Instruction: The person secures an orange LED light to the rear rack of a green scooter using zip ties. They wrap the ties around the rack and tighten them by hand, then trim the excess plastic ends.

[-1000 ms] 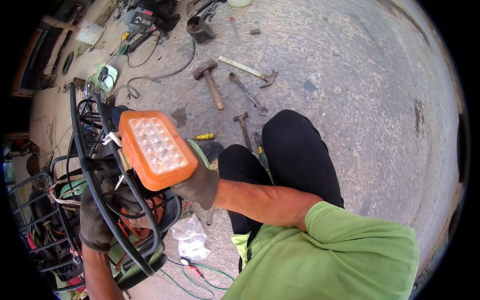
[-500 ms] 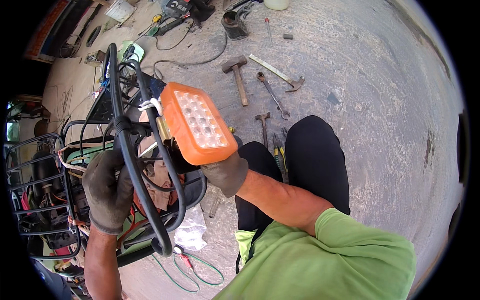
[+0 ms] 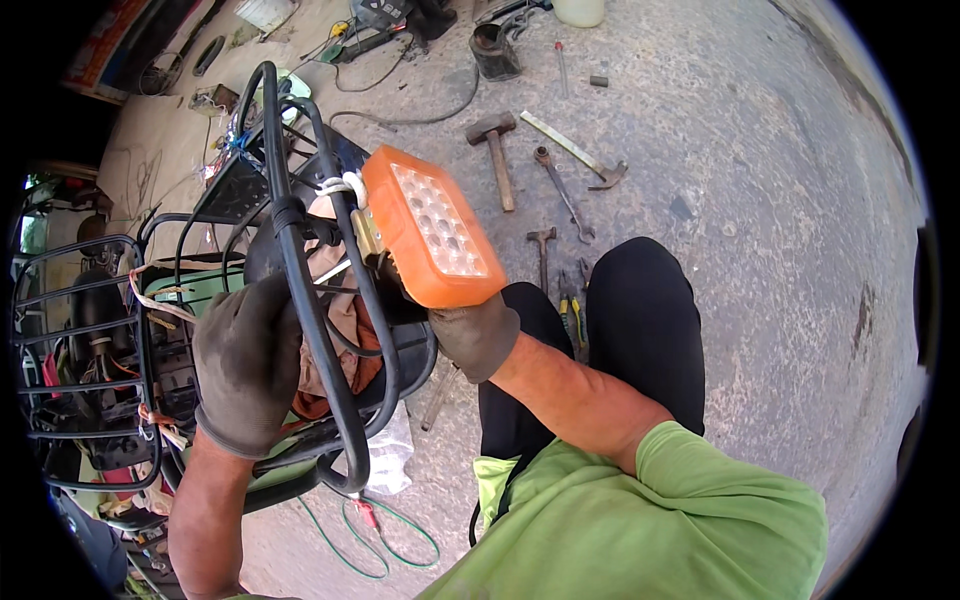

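Observation:
An orange-framed square lamp (image 3: 440,225) with a clear dimpled lens sits against a black tubular metal rack (image 3: 330,395). A brass-coloured bracket (image 3: 367,238) and a white cord (image 3: 340,187) show where it meets the bars. My right hand (image 3: 475,335), in a grey-brown glove, reaches in under and behind this lamp; its fingers are hidden. On the rack's other side is my left hand (image 3: 250,360), gloved the same way. It is closed, fingers curled inward beside the bar, and what lies in its grip is hidden.
On the concrete floor ahead lie a sledgehammer (image 3: 493,155), a claw hammer (image 3: 590,165), a wrench (image 3: 565,195), a small hammer (image 3: 542,255) and pliers (image 3: 573,310). A black barred basket (image 3: 80,375) stands at left. Green wire (image 3: 400,555) loops below the rack.
The view has shifted a little, so most things sit further right. My left hand has moved slightly inward toward the rack, its thumb now less visible. My right hand stays behind the lamp.

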Demonstrator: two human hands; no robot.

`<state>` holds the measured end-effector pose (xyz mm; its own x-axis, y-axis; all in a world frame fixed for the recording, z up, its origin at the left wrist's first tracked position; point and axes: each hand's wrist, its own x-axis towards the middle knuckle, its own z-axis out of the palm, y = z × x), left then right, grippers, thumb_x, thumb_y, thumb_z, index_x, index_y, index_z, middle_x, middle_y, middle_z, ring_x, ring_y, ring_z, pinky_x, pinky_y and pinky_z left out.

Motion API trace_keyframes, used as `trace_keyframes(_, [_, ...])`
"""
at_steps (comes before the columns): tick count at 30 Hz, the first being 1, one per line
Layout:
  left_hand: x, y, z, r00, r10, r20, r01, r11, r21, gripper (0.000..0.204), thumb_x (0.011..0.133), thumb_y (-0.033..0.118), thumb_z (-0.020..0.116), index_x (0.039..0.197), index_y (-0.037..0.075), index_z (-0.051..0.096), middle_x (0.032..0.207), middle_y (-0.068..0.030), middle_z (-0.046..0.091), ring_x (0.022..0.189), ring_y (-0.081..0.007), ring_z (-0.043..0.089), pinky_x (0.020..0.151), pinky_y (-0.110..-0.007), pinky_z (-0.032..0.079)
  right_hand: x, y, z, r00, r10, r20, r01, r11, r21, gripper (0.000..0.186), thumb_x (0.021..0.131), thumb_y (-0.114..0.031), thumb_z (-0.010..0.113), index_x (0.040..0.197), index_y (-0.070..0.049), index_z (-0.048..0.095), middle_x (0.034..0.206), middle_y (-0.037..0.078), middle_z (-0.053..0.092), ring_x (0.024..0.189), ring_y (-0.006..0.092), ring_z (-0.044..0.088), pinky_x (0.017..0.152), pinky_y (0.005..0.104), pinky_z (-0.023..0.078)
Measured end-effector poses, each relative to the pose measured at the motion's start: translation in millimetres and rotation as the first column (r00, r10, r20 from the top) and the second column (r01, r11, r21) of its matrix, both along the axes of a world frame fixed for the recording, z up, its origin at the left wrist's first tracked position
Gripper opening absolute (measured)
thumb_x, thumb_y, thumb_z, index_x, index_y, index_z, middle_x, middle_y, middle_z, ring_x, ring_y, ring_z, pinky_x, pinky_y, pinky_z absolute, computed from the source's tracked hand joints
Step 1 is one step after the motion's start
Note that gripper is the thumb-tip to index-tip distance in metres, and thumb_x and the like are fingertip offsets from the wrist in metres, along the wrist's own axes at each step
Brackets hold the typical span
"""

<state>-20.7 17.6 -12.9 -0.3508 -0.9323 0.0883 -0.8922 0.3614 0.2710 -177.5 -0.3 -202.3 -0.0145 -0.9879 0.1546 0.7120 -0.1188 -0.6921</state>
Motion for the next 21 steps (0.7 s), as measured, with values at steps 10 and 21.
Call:
trace_keyframes(10, [27.1, -8.4, -9.7, 0.359, 0.752, -0.553, 0.259, 0.488, 0.833, 0.046, 0.109, 0.033, 0.049, 0.14, -0.001, 0.054, 0.111, -0.0136, 0.07, 0.095, -0.0214, 0.07, 0.082, -0.035, 0.056, 5.5, -1.3, -2.5, 0.988, -0.086, -0.131, 0.081, 0.996, -0.045, 0.051, 0.092, -0.032, 0.079, 0.129, -0.002, 0.059, 0.125, 0.011, 0.065, 0.114, 0.0227, 0.065, 0.096, 0.0359, 0.051])
trace_keyframes(21, [23.8, -8.3, -19.0, 0.942, 0.13, -0.311, -0.015, 0.937, 0.349, 0.036, 0.098, 0.033, 0.065, 0.098, -0.003, 0.065, 0.093, -0.0136, 0.071, 0.085, -0.0295, 0.068, 0.079, -0.038, 0.053, 3.7, 7.6, -7.8, 0.933, -0.161, -0.322, 0.125, 0.984, -0.129, 0.07, 0.088, -0.042, 0.081, 0.135, -0.002, 0.048, 0.128, 0.008, 0.061, 0.118, 0.0185, 0.061, 0.098, 0.0335, 0.051])
